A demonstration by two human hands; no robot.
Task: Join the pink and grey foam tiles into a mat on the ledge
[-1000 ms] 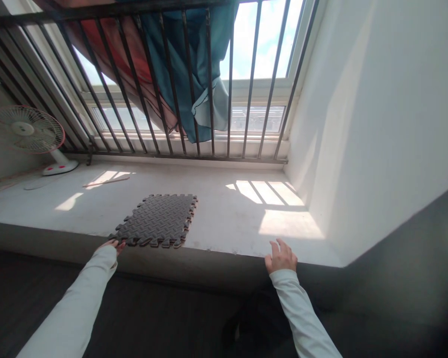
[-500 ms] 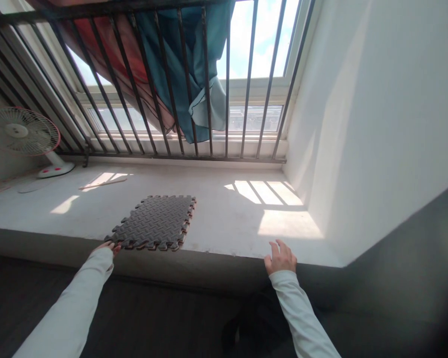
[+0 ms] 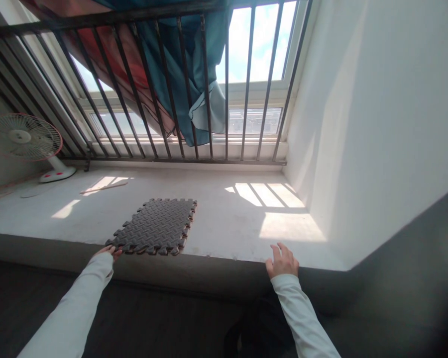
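Note:
A stack of dark grey interlocking foam mats (image 3: 157,223), with jigsaw edges and a raised tread pattern, lies on the white ledge. Its near edge reaches the front rim of the ledge. My left hand (image 3: 111,251) is closed on the near left corner of the mats, with part of the fingers hidden beneath. Well to the right, my right hand (image 3: 282,261) rests at the ledge's front edge, holding nothing, fingers apart and slightly bent.
The white ledge (image 3: 224,223) runs below a black metal railing (image 3: 186,160). Behind the bars hang red and teal curtains (image 3: 186,64) at a window. A white fan (image 3: 56,171) stands at the left, near a thin stick (image 3: 104,187). A white wall (image 3: 388,124) bounds the right side.
The whole view has shifted slightly, so everything sits a little lower. Both hands and the foam mats keep their places relative to the ledge.

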